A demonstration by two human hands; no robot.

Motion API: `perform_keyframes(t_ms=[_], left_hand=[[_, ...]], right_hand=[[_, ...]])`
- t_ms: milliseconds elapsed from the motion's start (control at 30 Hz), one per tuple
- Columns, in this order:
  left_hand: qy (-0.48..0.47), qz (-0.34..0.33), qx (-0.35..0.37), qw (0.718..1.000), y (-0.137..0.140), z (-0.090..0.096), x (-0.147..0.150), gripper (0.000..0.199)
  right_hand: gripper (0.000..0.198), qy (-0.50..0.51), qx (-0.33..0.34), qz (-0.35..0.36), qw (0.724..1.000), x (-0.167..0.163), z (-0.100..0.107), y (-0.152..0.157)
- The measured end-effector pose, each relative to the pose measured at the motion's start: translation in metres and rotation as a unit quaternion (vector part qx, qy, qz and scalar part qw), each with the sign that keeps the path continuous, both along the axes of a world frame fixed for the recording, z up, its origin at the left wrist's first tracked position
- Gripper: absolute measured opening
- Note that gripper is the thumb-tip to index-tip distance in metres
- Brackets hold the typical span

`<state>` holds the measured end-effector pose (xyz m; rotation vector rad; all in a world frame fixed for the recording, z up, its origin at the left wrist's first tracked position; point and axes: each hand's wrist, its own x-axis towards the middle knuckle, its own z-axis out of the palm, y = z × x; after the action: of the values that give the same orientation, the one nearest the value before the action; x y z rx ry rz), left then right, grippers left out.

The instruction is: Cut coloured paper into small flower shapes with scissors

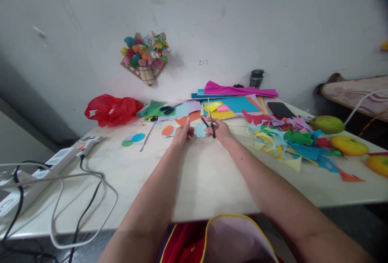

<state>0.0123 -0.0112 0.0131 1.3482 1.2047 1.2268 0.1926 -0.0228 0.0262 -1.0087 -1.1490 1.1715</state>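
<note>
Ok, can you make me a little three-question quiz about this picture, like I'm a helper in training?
1. Which hand holds the scissors?
2. True or false: the dark phone lies to the right of the red plastic bag.
3. What colour is the flower-shaped paper in front of the person?
A) red
B) light blue
C) black

Key:
1. The right hand.
2. True: the bag is on the left side of the picture and the phone is on the right.
3. B) light blue.
</note>
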Motion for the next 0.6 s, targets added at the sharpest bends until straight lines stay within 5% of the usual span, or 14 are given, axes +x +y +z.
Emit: perform_keyframes(t_ms=[233, 600], left_hand=[[-0.010, -0.096, 0.008, 0.995, -0.0068, 0.0041, 0.0063, 0.045], [-0.097, -0.054, 0.011, 0.994, -0.0001, -0.0053, 0.0069, 0.045]], right_hand=[[0.054, -0.009, 0.007, 0.005, 1.000, 0.0022, -0.0065, 0.0039], [0.047, 0.020, -0.018, -0.023, 0.999, 0.0007, -0.0062, 0.0059]])
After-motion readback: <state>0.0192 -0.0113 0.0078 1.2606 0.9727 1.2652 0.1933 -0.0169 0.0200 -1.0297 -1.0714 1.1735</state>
